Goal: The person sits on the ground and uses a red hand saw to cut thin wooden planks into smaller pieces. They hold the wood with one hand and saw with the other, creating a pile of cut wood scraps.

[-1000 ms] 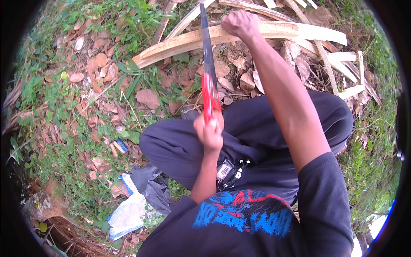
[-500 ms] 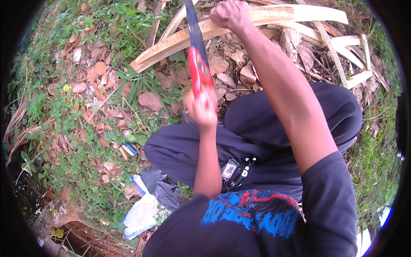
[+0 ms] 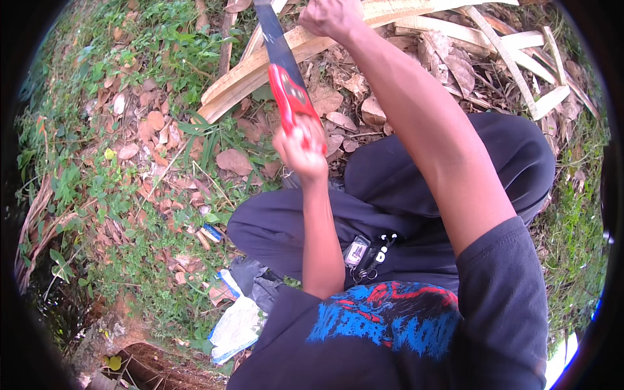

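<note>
A hand saw with a red handle is gripped in my left hand, whose fingers wrap round the handle. Its dark blade points away from me and crosses a long, pale strip of wood. Whether the teeth are in the wood cannot be made out. My right hand is closed on the same strip, just right of the blade, with its fingertips hidden. The strip's left end lies over the leaf litter, and its far right part runs to the top of the view.
Several pale wood strips lie crossed at the far right. My folded legs in dark trousers are close below the saw. To the left are dry leaves and low green plants. A crumpled white wrapper lies at the lower left.
The saw has moved forward and tilted a little left, bringing its handle up against the wood in the picture. My right hand stays on the strip; the whole view has shifted slightly.
</note>
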The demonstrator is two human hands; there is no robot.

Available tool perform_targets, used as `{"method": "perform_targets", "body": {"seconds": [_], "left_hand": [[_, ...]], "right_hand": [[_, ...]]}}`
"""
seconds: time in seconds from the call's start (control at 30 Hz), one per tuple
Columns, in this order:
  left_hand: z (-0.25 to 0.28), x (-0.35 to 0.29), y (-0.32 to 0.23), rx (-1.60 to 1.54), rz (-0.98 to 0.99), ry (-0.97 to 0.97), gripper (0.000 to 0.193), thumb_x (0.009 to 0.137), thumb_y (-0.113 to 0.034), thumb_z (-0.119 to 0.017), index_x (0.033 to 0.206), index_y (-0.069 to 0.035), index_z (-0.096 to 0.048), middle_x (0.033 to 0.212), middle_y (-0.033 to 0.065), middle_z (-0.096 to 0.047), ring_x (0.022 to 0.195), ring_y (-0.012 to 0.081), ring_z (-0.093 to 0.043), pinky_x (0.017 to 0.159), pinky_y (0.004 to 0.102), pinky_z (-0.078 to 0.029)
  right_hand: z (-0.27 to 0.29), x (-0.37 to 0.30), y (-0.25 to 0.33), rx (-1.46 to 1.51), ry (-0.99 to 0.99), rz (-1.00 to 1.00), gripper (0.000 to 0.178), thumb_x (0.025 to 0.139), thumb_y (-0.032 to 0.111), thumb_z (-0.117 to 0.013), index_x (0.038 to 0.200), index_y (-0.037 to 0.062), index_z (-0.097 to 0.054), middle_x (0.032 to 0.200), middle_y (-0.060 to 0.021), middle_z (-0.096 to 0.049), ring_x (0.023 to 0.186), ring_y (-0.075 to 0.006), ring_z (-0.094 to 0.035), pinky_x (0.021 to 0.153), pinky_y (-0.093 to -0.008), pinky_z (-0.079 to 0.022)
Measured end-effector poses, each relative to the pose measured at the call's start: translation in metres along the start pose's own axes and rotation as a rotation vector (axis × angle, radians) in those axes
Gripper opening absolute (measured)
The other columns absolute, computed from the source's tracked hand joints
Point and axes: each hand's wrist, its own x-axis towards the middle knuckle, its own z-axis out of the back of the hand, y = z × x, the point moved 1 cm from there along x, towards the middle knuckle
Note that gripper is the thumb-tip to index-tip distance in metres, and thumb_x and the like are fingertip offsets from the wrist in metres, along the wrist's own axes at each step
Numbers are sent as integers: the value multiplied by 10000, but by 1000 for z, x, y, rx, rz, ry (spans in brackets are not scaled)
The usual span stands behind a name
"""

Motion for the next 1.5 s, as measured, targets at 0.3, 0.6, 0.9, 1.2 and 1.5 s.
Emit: {"method": "perform_targets", "body": {"seconds": [0.3,0.6,0.9,1.2,1.5], "left_hand": [[9,20,3,33,-15,17,239,917,-244,-397,754,-73,-434,558,17,-391,427,108,-336,399,249,-273],[19,39,6,2,-56,132,267,928,-256,-408,751,-57,-426,558,29,-386,437,103,-359,430,224,-329],[15,12,13,-56,-52,13,229,876,-212,-422,725,-41,-434,550,43,-411,453,107,-377,424,250,-301],[11,-23,1,-113,-12,-31,245,879,-234,-435,677,-100,-400,478,-10,-350,385,103,-308,399,237,-266],[11,-41,4,-105,17,-89,231,859,-211,-417,696,-48,-418,518,49,-411,412,102,-360,417,241,-313]], "right_hand": [[9,7,4,84,183,-32,214,740,269,-552,623,157,-692,678,-41,-682,580,-195,-635,550,-418,-442],[18,1,24,154,188,-70,254,788,270,-508,727,162,-730,767,-69,-705,741,-199,-674,593,-395,-453],[12,8,10,135,154,-155,254,793,291,-522,704,167,-725,737,-53,-700,712,-203,-669,621,-405,-463],[7,13,-1,81,145,-118,250,790,292,-531,724,172,-741,767,-44,-711,737,-184,-675,604,-394,-471],[2,13,-3,66,123,-31,259,794,268,-521,678,154,-723,719,-72,-699,703,-207,-671,641,-433,-473]]}}
